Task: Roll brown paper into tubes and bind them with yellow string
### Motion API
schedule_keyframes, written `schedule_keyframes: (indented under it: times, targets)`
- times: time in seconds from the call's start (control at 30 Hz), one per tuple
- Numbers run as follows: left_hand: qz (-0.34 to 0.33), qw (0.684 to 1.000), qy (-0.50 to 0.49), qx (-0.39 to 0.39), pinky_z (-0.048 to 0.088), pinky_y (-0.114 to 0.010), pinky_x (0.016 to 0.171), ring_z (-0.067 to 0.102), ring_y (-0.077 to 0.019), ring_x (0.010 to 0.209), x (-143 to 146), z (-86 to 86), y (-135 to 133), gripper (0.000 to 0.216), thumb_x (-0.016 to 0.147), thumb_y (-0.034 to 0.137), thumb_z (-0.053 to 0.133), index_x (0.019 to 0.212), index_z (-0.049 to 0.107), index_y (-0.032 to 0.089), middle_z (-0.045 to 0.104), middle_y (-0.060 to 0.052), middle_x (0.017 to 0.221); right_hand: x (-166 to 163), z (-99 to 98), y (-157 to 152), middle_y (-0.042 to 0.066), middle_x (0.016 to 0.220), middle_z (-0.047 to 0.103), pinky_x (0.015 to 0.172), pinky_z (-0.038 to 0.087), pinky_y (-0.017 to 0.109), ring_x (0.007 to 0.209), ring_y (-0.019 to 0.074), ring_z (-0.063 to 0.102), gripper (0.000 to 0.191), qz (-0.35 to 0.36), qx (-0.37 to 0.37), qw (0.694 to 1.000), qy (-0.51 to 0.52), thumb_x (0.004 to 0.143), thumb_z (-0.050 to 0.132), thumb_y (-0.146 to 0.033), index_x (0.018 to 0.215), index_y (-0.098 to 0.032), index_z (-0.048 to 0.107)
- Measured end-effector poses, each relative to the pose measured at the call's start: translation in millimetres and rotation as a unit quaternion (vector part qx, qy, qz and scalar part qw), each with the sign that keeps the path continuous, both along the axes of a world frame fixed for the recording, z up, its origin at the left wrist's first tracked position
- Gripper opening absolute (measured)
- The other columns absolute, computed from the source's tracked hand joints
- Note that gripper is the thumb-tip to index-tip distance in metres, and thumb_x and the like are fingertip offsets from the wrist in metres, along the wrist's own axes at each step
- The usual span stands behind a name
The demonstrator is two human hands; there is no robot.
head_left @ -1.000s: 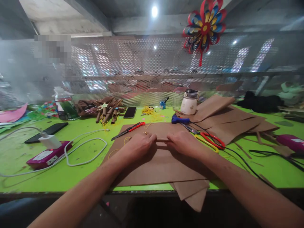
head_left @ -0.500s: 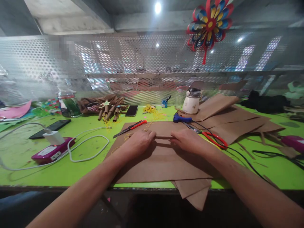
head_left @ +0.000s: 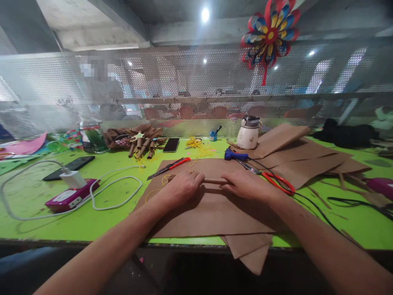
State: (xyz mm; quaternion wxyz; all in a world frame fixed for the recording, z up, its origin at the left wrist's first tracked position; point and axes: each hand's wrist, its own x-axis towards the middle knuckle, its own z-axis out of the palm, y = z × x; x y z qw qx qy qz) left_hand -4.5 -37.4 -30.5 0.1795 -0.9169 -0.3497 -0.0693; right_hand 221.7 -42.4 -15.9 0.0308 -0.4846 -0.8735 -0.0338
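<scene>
Between my two hands a narrow roll of brown paper (head_left: 213, 180) lies crosswise over a large brown paper sheet (head_left: 208, 221). My left hand (head_left: 186, 184) is closed on the roll's left part, with a ring on one finger. The fingers of my right hand (head_left: 241, 183) pinch its right part; the far right end is hidden under the hand. Just beyond my left hand lies a utility knife (head_left: 169, 168) with red on its handle. Past my right hand are red-handled scissors (head_left: 279, 182) and a blue glue gun (head_left: 236, 155).
Brown paper sheets (head_left: 294, 157) pile up at right, beside a white bottle (head_left: 247, 133). A purple power strip (head_left: 72, 196) with a white cable stands left, near a black phone (head_left: 69, 168). Small paper rolls (head_left: 144, 145), yellow string (head_left: 194, 142) and another phone (head_left: 171, 145) lie behind.
The strip between my hands looks rounder and more tightly rolled than before. Both hands stay in nearly the same place, and the view has shifted slightly.
</scene>
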Motion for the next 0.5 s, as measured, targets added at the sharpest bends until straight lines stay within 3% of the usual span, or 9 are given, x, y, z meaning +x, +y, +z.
schedule_keyframes:
  times: [0.27,0.5]
  targets:
    - [0.041,0.997,-0.051,-0.029,0.041,-0.028,0.058,0.057,-0.0188,0.068,-0.2,2.5,-1.6,0.035,0.089,0.029,0.039,0.120,0.041,0.012,0.063,-0.009,0.082,-3.3,0.4,2.4,0.009,0.085,0.069,0.060,0.030,0.027,0.077,0.0194,0.060,0.031,-0.003,0.009,1.000,-0.008,0.090,0.042,-0.036,0.085,-0.017,0.067]
    - [0.069,0.996,-0.054,-0.013,0.037,-0.028,0.056,0.054,-0.0181,0.060,1.4,3.0,-4.5,0.016,0.085,0.023,0.040,0.094,0.050,0.015,0.058,-0.006,0.068,-5.8,-3.2,3.4,0.010,0.086,0.069,0.061,0.031,0.027,0.079,0.0205,0.060,0.032,-0.010,0.011,1.000,-0.012,0.090,0.041,-0.035,0.089,-0.016,0.067]
